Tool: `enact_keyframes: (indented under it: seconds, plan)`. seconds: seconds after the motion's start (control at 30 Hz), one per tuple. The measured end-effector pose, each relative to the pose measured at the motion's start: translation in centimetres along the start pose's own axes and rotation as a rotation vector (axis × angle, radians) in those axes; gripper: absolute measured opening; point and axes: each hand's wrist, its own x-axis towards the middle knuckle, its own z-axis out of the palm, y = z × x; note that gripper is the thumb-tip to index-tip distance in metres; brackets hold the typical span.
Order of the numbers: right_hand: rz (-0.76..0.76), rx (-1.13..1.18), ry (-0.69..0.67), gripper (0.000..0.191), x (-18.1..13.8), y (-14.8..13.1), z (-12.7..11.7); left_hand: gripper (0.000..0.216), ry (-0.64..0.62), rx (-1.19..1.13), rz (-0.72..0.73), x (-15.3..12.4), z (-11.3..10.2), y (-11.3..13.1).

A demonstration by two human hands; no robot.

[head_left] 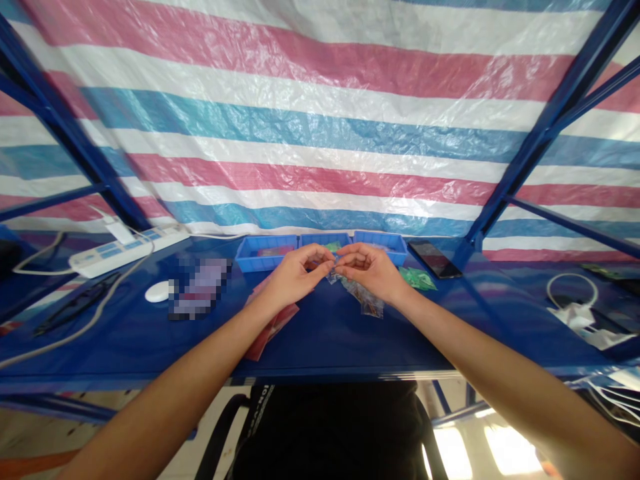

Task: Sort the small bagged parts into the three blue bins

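Above the middle of the blue table, my left hand (301,270) and my right hand (371,270) meet at the fingertips. Both are closed in a pinch on what looks like a small clear plastic bag (333,275), mostly hidden by the fingers. Clear bags with small dark and copper-coloured parts (367,301) lie under my right hand. Red packets (270,333) are on the table below my left wrist, and green packets (418,279) lie to the right of my right hand. Behind the hands stand three blue bins: left (241,257), middle (325,238) and right (400,245).
A black phone (435,259) lies right of the bins. To the left are a white power strip (130,250), a white round object (159,291), a blurred purple item (200,287) and a loose cable (107,303). A white charger (577,315) sits at the right.
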Motion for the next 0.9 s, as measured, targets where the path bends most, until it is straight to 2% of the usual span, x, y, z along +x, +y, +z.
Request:
enact_keyframes:
  seconds: [0.2, 0.43, 0.53, 0.7, 0.9]
  plan:
    - [0.000, -0.017, 0.034, 0.049, -0.06, -0.58, 0.38, 0.034, 0.033, 0.058, 0.029, -0.02, -0.14, 0.29]
    - [0.047, 0.014, 0.044, 0.050, -0.01, -0.85, 0.32, 0.037, 0.078, -0.103, -0.021, 0.03, 0.20, 0.26]
    - [0.035, 0.009, 0.047, 0.049, 0.04, -0.71, 0.03, 0.039, 0.063, -0.176, -0.025, 0.07, 0.32, -0.05]
    - [0.017, 0.019, 0.040, 0.045, 0.07, -0.69, -0.04, 0.042, -0.017, -0.135, -0.035, -0.03, 0.38, -0.37]
    - [0.032, 0.037, 0.033, 0.046, 0.08, -0.56, 0.02, 0.043, 0.034, -0.174, -0.067, -0.01, 0.69, -0.30]
